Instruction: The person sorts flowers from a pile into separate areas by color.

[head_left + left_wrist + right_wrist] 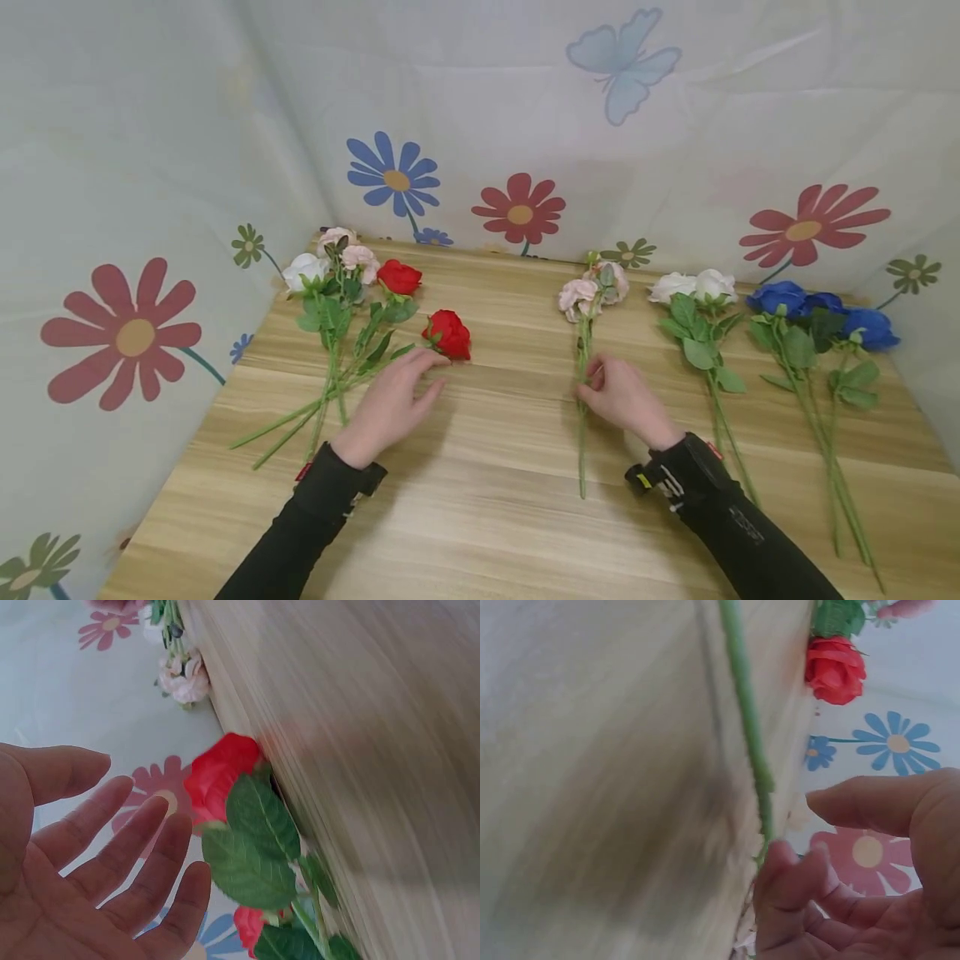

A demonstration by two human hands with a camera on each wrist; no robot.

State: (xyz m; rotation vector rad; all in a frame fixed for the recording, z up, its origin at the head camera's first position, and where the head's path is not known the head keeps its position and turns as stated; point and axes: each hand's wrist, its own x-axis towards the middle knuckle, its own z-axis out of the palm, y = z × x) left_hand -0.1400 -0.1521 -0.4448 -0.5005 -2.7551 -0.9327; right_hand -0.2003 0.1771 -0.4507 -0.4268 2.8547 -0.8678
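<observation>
Left hand (390,407) open, fingers loosely extended and holding nothing, poised beside the nearer red rose (450,335), whose bloom lies just beyond the fingertips; to its left, a white rose (305,272), pale pink blooms (360,262) and a second red rose (400,277) lie with stems crossing on the wooden table (495,500). Right hand (628,402) is at the stem of the pink flowers (578,298), fingers bent, thumb standing apart from the fingertips; contact cannot be told. Farther right lie white roses (712,286), then blue roses (778,297).
</observation>
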